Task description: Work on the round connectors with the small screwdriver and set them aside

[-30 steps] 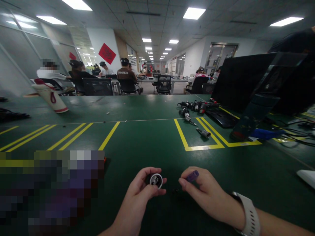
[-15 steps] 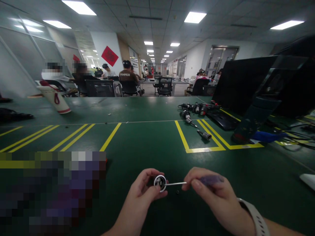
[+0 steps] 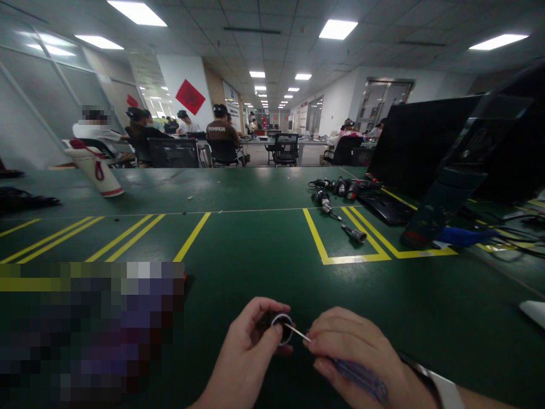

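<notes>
1. Brown shirt (image 3: 218, 130), back of a seated person: "PUMPKIN", pale capitals, one line across the shoulders. Only word read with confidence.
2. Red diamond-shaped sign (image 3: 190, 97) on the white pillar (image 3: 172, 74): darker figure at centre; character not resolved.
3. Smaller red sign (image 3: 131, 101), further left: marking illegible.
4. White wall board (image 3: 230, 103) beyond the pillar: dark rows resembling lettering; too small to read.
5. White cup (image 3: 91, 172), tilted in view: red loop-shaped mark on its side; cannot tell whether printed or attached.
</notes>
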`<state>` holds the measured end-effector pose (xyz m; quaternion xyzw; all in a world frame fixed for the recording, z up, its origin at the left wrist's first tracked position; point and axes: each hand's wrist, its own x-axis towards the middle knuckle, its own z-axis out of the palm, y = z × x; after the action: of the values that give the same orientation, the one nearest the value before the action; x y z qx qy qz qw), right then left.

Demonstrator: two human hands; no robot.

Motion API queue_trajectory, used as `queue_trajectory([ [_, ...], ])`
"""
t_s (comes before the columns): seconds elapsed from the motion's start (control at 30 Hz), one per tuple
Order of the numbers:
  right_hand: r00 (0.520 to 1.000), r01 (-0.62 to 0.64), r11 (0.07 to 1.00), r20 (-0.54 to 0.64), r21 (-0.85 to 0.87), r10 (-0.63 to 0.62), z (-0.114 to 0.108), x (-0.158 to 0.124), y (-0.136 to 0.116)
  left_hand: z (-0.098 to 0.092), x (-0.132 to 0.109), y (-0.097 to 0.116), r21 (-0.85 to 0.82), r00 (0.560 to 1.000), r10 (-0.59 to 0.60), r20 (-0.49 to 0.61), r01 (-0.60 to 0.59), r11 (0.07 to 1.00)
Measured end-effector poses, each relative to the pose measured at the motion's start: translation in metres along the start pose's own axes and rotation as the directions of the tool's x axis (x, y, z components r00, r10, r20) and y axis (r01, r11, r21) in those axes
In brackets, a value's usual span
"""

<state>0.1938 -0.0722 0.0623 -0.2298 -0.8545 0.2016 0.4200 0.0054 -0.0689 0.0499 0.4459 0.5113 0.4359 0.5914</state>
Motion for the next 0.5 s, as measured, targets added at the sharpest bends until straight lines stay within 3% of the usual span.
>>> queue_trajectory([
  [0.3, 0.988, 0.157, 0.966, 0.038, -0.204, -0.152, 0.0026, 0.001, -0.0041, -0.0006, 0.0004, -0.0041, 0.077, 0.999, 0.042, 0.019, -0.043, 0.996],
  [0.5, 0.97, 0.204, 0.928, -0.061, -0.312, -0.234, 0.0053, 0.0027, -0.008, -0.0007, 0.0029, -0.0051, 0.091, 1.0, 0.029, 0.007, -0.03, 0.995],
])
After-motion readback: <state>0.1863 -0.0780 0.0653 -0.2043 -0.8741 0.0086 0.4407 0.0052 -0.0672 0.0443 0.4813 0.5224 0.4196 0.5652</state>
